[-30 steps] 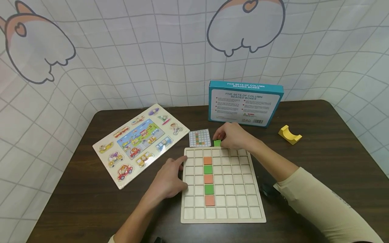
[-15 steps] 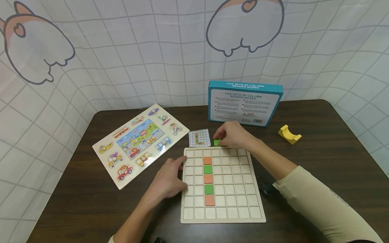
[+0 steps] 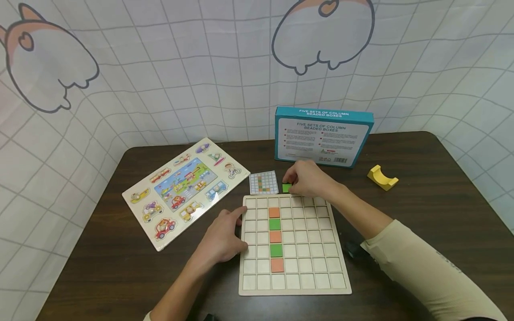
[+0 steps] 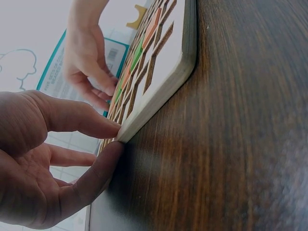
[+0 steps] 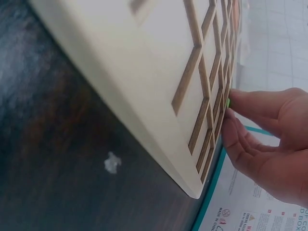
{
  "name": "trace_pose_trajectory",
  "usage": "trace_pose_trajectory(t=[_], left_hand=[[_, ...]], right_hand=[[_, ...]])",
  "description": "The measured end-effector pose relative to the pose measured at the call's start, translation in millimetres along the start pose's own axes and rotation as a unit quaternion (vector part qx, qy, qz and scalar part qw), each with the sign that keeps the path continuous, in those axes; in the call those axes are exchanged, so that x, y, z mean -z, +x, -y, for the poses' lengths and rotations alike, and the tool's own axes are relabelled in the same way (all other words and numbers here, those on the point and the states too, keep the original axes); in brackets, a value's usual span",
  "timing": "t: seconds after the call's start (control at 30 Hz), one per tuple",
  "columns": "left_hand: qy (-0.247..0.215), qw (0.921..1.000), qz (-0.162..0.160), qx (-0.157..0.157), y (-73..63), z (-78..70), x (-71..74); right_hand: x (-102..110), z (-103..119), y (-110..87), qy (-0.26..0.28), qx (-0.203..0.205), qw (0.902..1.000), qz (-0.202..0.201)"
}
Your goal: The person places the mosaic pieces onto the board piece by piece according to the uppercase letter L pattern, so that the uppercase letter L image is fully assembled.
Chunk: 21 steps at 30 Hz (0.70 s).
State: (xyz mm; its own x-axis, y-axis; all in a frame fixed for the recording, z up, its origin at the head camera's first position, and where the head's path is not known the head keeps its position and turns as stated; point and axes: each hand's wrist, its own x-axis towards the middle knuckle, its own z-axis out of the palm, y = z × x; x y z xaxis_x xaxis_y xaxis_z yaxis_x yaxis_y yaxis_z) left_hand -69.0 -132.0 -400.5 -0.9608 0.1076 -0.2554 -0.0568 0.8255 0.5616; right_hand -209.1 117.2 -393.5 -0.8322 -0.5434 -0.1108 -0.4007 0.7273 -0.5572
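Note:
A pale wooden grid board (image 3: 307, 252) lies flat, with orange and green square tiles alternating down its third column. The thumb and index finger of my left hand (image 3: 222, 238) stand spread apart against the board's left edge; the left wrist view shows those fingertips (image 4: 114, 131) right at its side. Behind the back edge, my right hand (image 3: 308, 178) pinches a loose green tile (image 3: 287, 187) between thumb and fingers. Only a sliver of this green tile (image 5: 228, 102) shows in the right wrist view. Beside it lies a small pattern card (image 3: 263, 182) printed with a coloured grid.
A vehicle picture puzzle (image 3: 186, 191) lies at an angle on the left of the dark table (image 3: 108, 267). Behind the right hand stands a teal and white box (image 3: 323, 138). Further right is a yellow curved block (image 3: 383, 178). A patterned white curtain (image 3: 241, 80) hangs behind.
The green tile and right hand shift very slightly toward the back at first, then stay put. The left hand keeps its place at the board's edge.

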Motion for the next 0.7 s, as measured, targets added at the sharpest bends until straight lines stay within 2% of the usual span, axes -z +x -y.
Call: trace_pose_trajectory(t=[0.23, 0.47, 0.7], left_hand=[[0.000, 1.0000, 0.001, -0.001, 0.0, 0.1, -0.5], [0.001, 1.0000, 0.000, -0.001, -0.7, -0.8, 0.8], [-0.002, 1.0000, 0.001, 0.001, -1.0, -1.1, 0.5]], right_hand=[[-4.5, 1.6, 0.4, -0.018, -0.004, 0.9998, -0.010], [-5.6, 3.6, -1.8, -0.017, -0.026, 0.9995, -0.003], [-5.5, 6.3, -0.9, -0.033, -0.027, 0.9991, -0.002]])
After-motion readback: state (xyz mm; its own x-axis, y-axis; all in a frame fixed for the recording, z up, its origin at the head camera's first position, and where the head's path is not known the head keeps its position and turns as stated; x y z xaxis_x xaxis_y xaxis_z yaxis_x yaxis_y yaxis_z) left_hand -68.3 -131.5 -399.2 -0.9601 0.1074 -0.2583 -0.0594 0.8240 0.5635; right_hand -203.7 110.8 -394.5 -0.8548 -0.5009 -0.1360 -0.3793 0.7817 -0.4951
